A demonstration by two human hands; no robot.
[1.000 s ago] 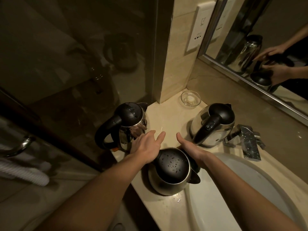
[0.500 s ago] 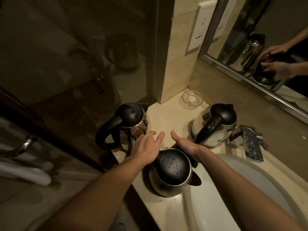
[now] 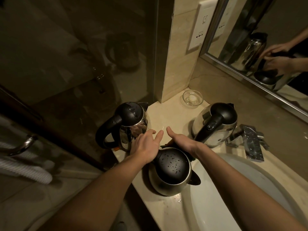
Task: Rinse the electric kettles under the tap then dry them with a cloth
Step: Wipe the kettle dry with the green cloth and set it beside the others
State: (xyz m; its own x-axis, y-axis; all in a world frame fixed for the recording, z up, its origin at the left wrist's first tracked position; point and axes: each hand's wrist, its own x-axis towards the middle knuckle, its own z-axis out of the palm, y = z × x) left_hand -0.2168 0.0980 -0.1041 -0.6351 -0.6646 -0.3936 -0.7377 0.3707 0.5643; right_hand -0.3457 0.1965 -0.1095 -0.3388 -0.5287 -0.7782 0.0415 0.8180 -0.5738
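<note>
Three steel kettles with black lids stand on the beige counter. The near kettle, its lid dotted with droplets, sits at the basin's left rim. My left hand hovers at its far left side, fingers straight and spread, holding nothing. My right hand lies over a dark thing at the kettle's far side, thumb stretched forward; its other fingers are hidden. The left kettle stands just beyond my left hand. The right kettle stands beside the tap.
The white basin fills the lower right, its rim next to the near kettle. A small glass dish sits in the corner by the tiled pillar. A mirror runs along the right wall. A glass partition borders the counter's left edge.
Both hands have drifted slightly left and away from me over the near kettle's far side, the right one more. The kettles have not moved.
</note>
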